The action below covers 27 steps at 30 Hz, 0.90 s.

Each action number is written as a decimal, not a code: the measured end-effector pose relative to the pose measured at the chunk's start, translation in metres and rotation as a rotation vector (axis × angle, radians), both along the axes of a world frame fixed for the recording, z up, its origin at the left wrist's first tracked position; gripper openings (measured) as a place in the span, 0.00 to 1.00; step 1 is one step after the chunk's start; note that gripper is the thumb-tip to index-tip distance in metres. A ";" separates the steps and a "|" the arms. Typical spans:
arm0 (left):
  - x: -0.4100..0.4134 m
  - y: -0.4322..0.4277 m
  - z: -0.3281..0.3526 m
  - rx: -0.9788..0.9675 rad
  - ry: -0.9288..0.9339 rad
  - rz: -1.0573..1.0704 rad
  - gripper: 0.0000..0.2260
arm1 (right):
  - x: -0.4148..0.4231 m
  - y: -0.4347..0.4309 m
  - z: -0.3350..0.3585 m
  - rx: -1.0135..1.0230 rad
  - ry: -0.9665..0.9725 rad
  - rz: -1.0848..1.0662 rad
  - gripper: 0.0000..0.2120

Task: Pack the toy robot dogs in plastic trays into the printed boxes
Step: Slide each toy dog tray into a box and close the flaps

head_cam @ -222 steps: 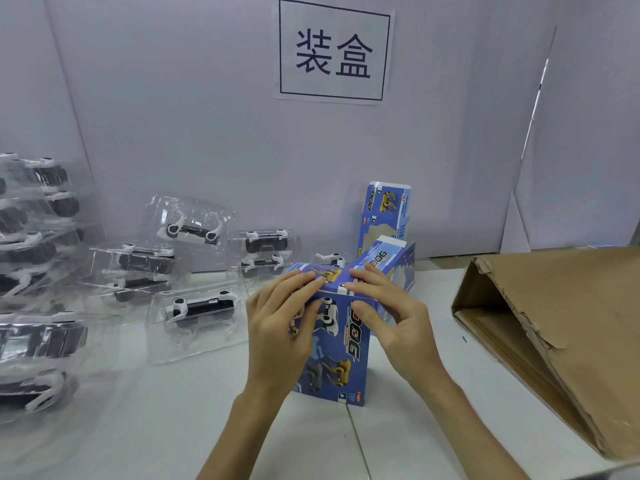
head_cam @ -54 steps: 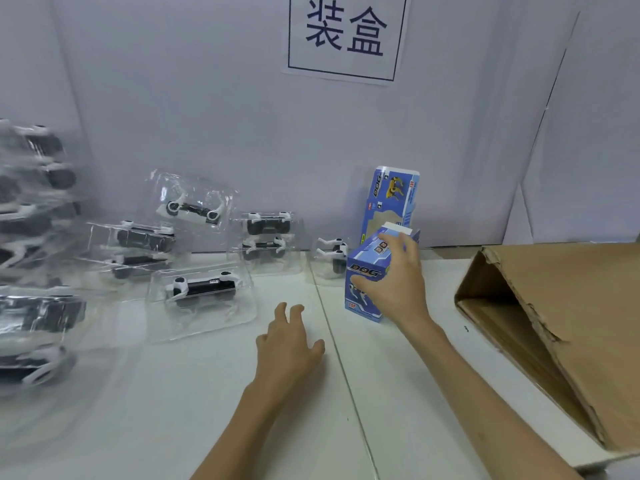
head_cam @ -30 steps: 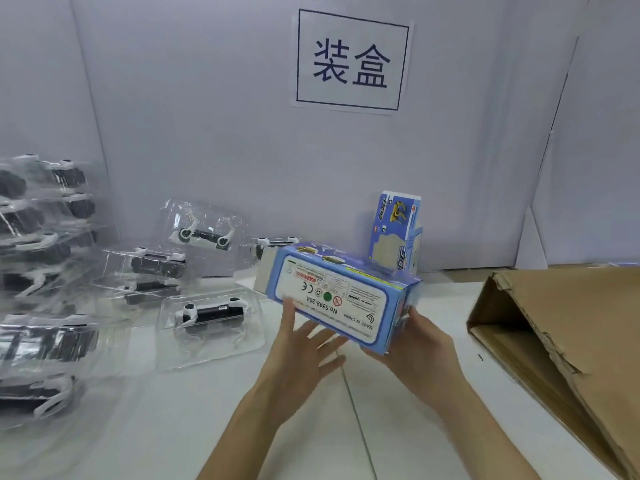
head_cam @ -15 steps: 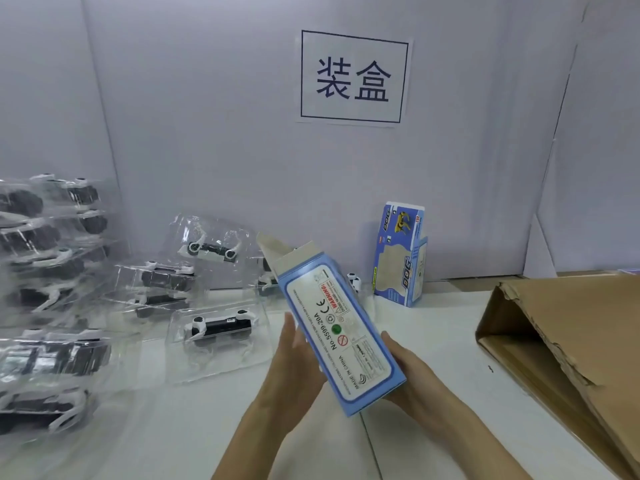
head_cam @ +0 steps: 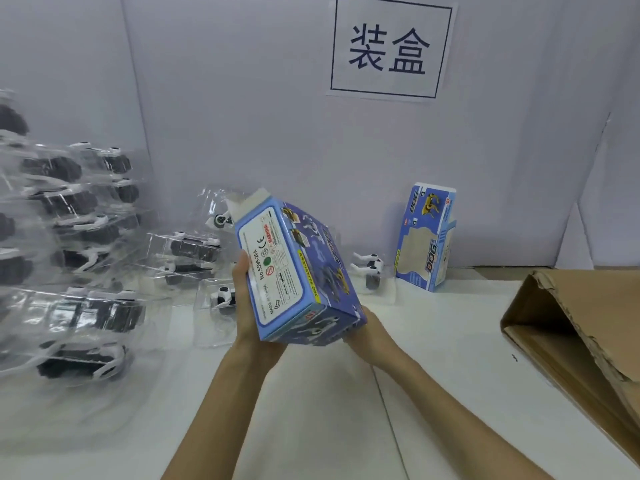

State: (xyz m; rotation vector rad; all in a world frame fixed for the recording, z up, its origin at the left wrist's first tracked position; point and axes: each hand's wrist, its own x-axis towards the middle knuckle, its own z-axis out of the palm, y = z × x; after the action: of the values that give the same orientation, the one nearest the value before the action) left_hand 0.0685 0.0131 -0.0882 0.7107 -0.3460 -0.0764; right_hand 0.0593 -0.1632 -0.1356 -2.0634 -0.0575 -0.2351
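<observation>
Fingers (head_cam: 242,271) of left hand (head_cam: 249,313): straight, flat against printed box (head_cam: 294,271), held tilted above desk (head_cam: 433,341), end flap open. Right hand (head_cam: 363,329): cups its lower end, fingers hidden. Left of box: trayed toy dogs (head_cam: 194,251), many unpacked. Behind-right: second box (head_cam: 427,237). Change: a second ago box lay near level; open end now raised.
</observation>
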 end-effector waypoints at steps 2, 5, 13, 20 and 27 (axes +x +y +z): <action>0.004 0.015 0.014 0.062 -0.063 0.063 0.21 | 0.017 0.024 -0.001 -0.191 -0.048 0.028 0.15; 0.006 0.030 0.037 0.206 -0.126 0.111 0.21 | 0.042 0.051 -0.003 -0.479 -0.166 0.088 0.16; 0.002 0.061 0.068 0.699 -0.144 0.275 0.26 | 0.047 0.045 0.021 -0.851 -0.312 0.024 0.19; 0.004 0.086 0.060 1.172 -0.278 0.296 0.44 | -0.076 -0.052 0.029 -0.805 -0.169 -0.049 0.15; 0.003 0.077 0.052 1.548 -0.442 -0.100 0.47 | -0.149 -0.090 0.033 -0.772 0.044 -0.048 0.27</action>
State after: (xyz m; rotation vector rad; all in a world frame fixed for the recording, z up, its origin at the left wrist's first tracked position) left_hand 0.0718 0.0900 -0.0360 2.2600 -0.7428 -0.2971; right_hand -0.0899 -0.2536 -0.1028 -2.8401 -0.0797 -0.2157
